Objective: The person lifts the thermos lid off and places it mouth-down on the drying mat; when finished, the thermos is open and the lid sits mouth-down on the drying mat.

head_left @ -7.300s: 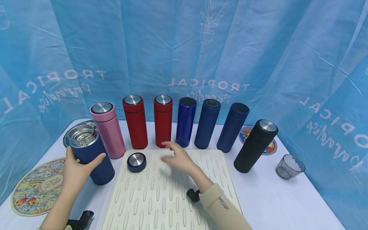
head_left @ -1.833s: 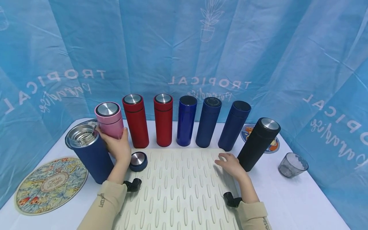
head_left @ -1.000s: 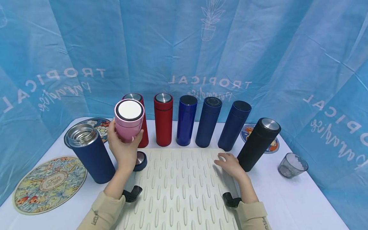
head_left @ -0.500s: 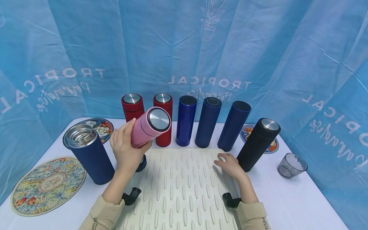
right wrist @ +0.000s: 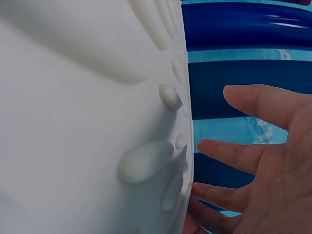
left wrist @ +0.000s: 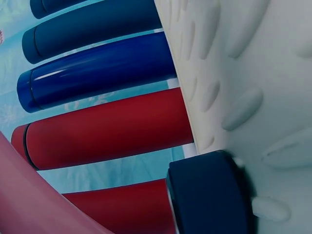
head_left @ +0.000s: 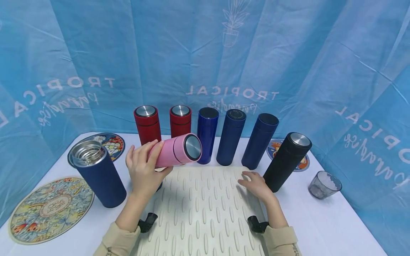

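My left hand (head_left: 144,172) grips a pink thermos bottle (head_left: 173,151) round its body and holds it up over the far left of the mat, tipped nearly level. Its silver-topped lid points right. In the left wrist view the pink bottle (left wrist: 29,195) crosses the lower left corner. Behind that hand sits a navy lid (left wrist: 209,195) on the cream mat (head_left: 198,213), mostly hidden in the head view. My right hand (head_left: 257,185) holds nothing; its loosely spread fingers are at the mat's far right corner, beside a black thermos (head_left: 285,163).
A lidless navy bottle (head_left: 105,181) stands left of the mat. Behind the mat are two red bottles (head_left: 147,124), a shiny blue one (head_left: 207,131) and two navy ones (head_left: 230,138). A glass (head_left: 324,185) stands at right, a round patterned mat (head_left: 51,209) at left.
My left hand took the pink bottle from the left end of the row, lifted it rightward and tipped it from upright to nearly level. Earlier, the right hand moved right to the mat's corner.
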{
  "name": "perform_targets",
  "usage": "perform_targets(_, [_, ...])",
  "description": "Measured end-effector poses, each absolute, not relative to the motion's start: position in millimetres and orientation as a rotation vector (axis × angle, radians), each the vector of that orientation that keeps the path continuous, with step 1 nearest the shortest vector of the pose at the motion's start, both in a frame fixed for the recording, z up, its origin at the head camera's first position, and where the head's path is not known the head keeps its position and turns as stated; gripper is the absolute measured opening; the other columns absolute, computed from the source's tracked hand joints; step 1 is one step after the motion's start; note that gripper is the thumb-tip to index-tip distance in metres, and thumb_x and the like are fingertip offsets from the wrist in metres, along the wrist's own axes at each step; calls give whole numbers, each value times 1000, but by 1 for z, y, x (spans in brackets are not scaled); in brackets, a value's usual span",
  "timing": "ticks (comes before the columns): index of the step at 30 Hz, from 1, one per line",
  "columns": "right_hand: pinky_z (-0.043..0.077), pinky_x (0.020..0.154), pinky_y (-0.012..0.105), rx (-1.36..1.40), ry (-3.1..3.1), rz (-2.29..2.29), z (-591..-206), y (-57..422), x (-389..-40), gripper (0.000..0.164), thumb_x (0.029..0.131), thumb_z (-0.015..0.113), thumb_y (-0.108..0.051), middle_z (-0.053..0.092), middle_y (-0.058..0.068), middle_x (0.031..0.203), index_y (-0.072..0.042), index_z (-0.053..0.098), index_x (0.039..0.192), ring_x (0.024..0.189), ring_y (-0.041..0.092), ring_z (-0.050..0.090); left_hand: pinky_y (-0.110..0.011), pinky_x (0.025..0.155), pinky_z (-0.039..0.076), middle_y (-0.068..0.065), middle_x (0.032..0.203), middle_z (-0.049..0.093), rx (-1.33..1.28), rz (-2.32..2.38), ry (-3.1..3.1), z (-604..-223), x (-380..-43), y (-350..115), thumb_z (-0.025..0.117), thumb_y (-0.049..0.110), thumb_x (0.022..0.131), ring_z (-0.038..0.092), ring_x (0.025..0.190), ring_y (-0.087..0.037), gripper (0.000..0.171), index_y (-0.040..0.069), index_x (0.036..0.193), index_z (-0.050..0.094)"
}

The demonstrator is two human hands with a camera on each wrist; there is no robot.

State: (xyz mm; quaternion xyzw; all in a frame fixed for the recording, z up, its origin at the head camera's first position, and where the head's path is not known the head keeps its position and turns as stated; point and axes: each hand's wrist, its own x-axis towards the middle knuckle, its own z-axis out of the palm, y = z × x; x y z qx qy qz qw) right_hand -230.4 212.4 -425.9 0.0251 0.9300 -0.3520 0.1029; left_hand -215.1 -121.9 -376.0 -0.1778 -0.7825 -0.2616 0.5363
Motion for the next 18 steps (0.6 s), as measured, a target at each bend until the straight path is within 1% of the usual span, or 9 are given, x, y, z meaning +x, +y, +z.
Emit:
perform_targets(7, [24,102,61,49,2758,-1039,-425,212,-230,53,90,54,-30,33,26,140,-2,44,135,131,44,24,-64,96,26,-17,113,59,-482,-499,-1815,-379,-219,-122,88,10,46,53,101,-39,74,14,115,60])
perform_targets(13, [23,104,61,14,2753,-1032,-416,210,-230,55,91,53,-30,27,25,145,-4,41,138,135,43,19,-67,92,28,-18,110,59,-517,-417,-1834,-380,-219,-123,89,13,45,53,100,-39,76,17,116,62])
perform_targets(18, [26,103,59,-110,2787,-1119,-396,198,-230,55,91,55,-29,31,22,144,-5,40,138,134,39,26,-66,91,31,-18,110,58,-554,-327,-1873,-381,-217,-123,89,15,46,52,101,-38,76,20,117,61])
